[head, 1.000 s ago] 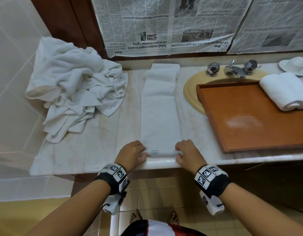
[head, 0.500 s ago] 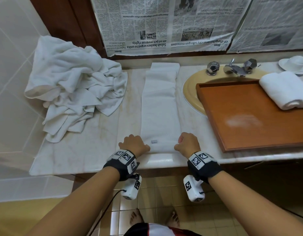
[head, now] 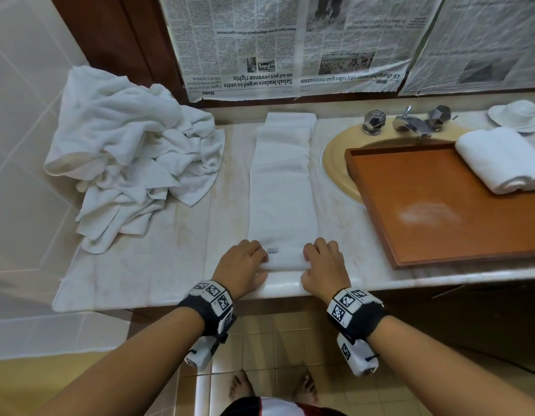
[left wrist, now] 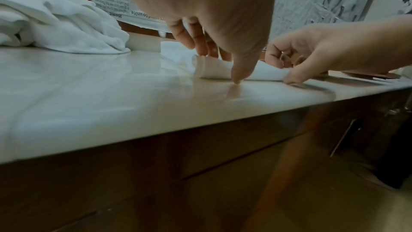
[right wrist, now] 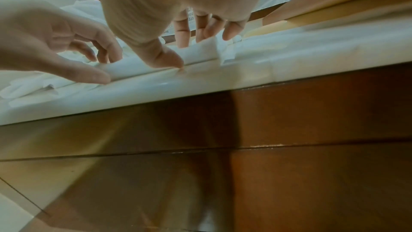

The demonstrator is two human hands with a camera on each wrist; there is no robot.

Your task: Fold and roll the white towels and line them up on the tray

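Two hands are at the near end of a long folded towel (head: 279,187) that lies flat on the tabletop (head: 158,262), stretching away toward the wall. The left hand (head: 242,267) and the right hand (head: 324,265) each sit at one side of the small roll (left wrist: 214,70) just begun at the edge close to the person. The fingers (left wrist: 201,41) of the left hand curl over the top of the roll while the thumb sits low at its near side by the tabletop, and the right hand's fingers (right wrist: 201,31) and thumb do the same, so both hands are gripping the roll.

To do this step well, I think both hands should push forward together, at the same speed, so the roll does not go crooked. The roll should be kept tight with a little press down, and the two side edges should stay in line. If one hand runs ahead, the roll may turn into a cone shape.

One rolled towel (head: 500,160) already lies on the wooden tray (head: 434,235) to the right, which rests over the sink (head: 335,163). More loose towels (head: 131,157) wait in a heap on the left.
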